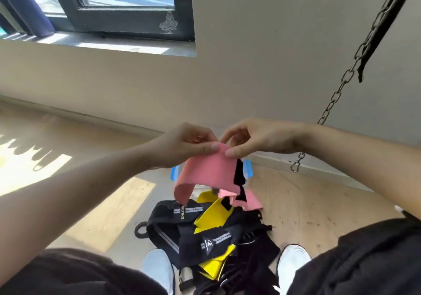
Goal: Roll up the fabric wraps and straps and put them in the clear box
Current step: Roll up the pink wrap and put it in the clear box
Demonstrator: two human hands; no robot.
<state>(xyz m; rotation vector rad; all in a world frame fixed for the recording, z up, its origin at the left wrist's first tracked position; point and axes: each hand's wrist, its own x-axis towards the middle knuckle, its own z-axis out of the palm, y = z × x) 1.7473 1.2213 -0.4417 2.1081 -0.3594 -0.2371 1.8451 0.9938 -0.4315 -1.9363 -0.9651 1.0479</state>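
Two-handed, holding the pink wrap [209, 169] up above the floor: pinching its top edge between thumb and fingers of the left hand [186, 145], and pinching the same edge just beside that with the right hand [252, 138]. Dangling the curling length in front of the clear box [248, 169], covering most of it. Looking down on a pile of black and yellow straps [211, 233] between two white shoes [157, 269].
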